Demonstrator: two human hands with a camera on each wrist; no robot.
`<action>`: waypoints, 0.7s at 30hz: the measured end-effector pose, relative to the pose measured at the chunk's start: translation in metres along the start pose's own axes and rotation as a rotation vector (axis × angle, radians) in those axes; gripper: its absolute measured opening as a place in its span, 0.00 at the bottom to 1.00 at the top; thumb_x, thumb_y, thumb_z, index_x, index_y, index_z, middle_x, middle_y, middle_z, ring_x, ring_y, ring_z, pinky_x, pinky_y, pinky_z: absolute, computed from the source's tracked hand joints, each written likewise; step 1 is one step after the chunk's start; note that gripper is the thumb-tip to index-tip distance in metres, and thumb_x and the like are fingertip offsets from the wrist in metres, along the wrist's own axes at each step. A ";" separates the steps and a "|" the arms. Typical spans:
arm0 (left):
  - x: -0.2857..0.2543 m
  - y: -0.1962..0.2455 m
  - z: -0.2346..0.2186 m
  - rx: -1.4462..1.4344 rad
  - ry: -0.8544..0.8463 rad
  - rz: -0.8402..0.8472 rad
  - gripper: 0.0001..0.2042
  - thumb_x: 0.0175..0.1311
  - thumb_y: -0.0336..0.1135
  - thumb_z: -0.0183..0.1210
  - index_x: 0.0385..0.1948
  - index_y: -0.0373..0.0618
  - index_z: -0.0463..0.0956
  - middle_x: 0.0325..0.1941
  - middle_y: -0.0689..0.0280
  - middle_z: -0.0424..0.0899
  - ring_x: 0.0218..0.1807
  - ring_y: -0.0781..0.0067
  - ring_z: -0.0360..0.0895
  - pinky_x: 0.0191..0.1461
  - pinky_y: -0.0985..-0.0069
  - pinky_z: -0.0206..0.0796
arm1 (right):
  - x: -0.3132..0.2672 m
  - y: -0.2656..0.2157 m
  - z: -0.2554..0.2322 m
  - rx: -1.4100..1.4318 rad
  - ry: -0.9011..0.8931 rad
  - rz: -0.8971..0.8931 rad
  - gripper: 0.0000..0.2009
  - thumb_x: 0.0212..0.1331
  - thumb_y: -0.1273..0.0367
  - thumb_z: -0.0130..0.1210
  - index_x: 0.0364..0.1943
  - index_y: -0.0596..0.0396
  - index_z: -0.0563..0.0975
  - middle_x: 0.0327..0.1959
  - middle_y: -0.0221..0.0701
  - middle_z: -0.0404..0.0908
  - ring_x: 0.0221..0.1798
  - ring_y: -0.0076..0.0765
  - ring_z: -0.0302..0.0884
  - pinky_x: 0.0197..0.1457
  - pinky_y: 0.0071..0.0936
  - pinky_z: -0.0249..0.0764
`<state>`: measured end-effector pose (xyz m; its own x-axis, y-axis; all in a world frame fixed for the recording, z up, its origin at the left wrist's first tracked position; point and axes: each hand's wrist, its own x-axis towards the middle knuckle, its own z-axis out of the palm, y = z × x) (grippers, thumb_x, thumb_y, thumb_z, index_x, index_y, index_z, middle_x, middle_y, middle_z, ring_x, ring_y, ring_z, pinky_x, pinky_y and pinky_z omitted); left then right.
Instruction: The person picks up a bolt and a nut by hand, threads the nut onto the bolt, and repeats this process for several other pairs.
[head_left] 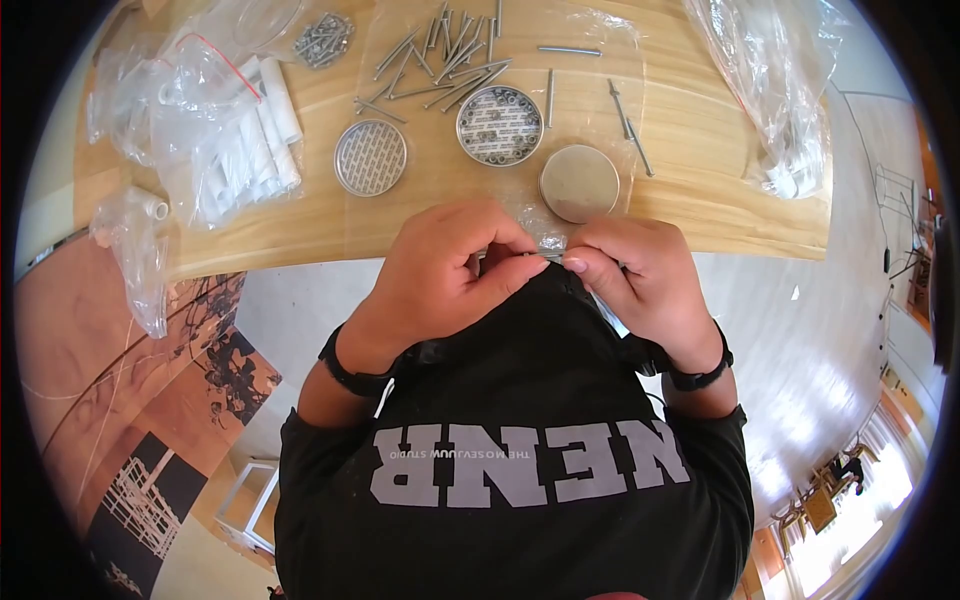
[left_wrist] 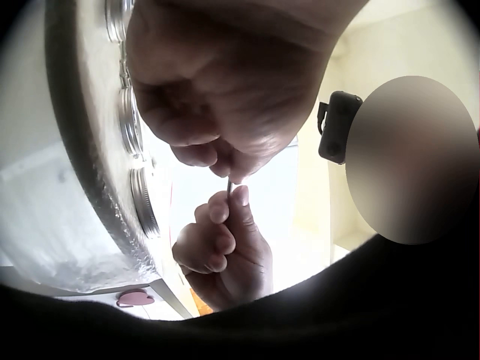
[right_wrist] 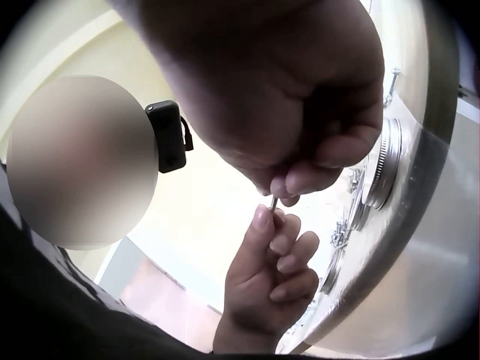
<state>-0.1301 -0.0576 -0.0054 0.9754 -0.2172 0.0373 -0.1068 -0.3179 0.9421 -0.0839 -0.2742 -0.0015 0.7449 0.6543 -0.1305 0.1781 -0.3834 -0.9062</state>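
Both hands meet just off the table's near edge. The left hand (head_left: pixel 450 265) pinches one end of a thin metal rod, perhaps a bolt (left_wrist: pixel 229 189), between thumb and index finger. Opposite it, the right hand (head_left: pixel 640 275) pinches the other end. Only a short length of the rod (right_wrist: pixel 274 202) shows between the fingertips; its ends are hidden. Beyond the hands lie a round tin (head_left: pixel 502 126) with small nuts in it, an open lid or tin (head_left: pixel 371 158) to its left, and a closed-looking round tin (head_left: pixel 579 184) by the right hand.
Loose long bolts (head_left: pixel 460 55) are heaped at the back of the wooden table (head_left: pixel 700 200), with a few more to the right. A small bag of hardware (head_left: pixel 323 40) lies at the back left. White tubes (head_left: pixel 255 145) in plastic fill the left; another plastic bag (head_left: pixel 770 80) lies right.
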 end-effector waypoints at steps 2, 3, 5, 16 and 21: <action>0.000 0.000 0.000 -0.014 0.005 0.002 0.07 0.55 0.31 0.68 0.27 0.45 0.77 0.23 0.68 0.78 0.20 0.74 0.70 0.23 0.77 0.59 | 0.003 0.001 0.004 -0.076 0.184 -0.188 0.05 0.56 0.67 0.64 0.30 0.51 0.81 0.24 0.32 0.78 0.25 0.40 0.76 0.26 0.30 0.68; 0.000 0.000 -0.001 -0.047 0.006 -0.045 0.06 0.56 0.31 0.67 0.28 0.44 0.77 0.23 0.68 0.78 0.20 0.75 0.70 0.22 0.79 0.59 | 0.003 0.000 0.003 -0.076 0.184 -0.187 0.05 0.56 0.67 0.64 0.30 0.51 0.81 0.24 0.32 0.78 0.25 0.40 0.76 0.26 0.30 0.68; -0.001 0.000 -0.001 -0.079 0.008 -0.093 0.06 0.57 0.31 0.66 0.28 0.43 0.77 0.23 0.68 0.79 0.20 0.77 0.71 0.22 0.80 0.59 | 0.003 0.000 0.003 -0.101 0.246 -0.239 0.04 0.53 0.71 0.65 0.32 0.50 0.82 0.26 0.31 0.80 0.26 0.38 0.78 0.26 0.29 0.70; 0.000 -0.004 -0.003 -0.077 -0.004 -0.016 0.06 0.58 0.29 0.65 0.28 0.40 0.76 0.25 0.68 0.77 0.21 0.82 0.68 0.22 0.83 0.56 | 0.003 -0.003 0.010 0.034 0.249 -0.247 0.03 0.57 0.71 0.63 0.33 0.53 0.81 0.29 0.29 0.81 0.30 0.38 0.80 0.31 0.28 0.74; 0.000 -0.004 -0.002 -0.009 0.007 0.006 0.07 0.55 0.30 0.67 0.28 0.45 0.76 0.24 0.68 0.77 0.21 0.72 0.69 0.23 0.76 0.59 | -0.002 -0.001 0.002 0.064 0.051 -0.003 0.10 0.62 0.63 0.60 0.30 0.54 0.79 0.23 0.32 0.77 0.26 0.39 0.77 0.27 0.30 0.69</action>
<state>-0.1296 -0.0547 -0.0081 0.9761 -0.2126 0.0455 -0.1112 -0.3082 0.9448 -0.0861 -0.2739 -0.0015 0.7765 0.6206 -0.1090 0.1399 -0.3384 -0.9305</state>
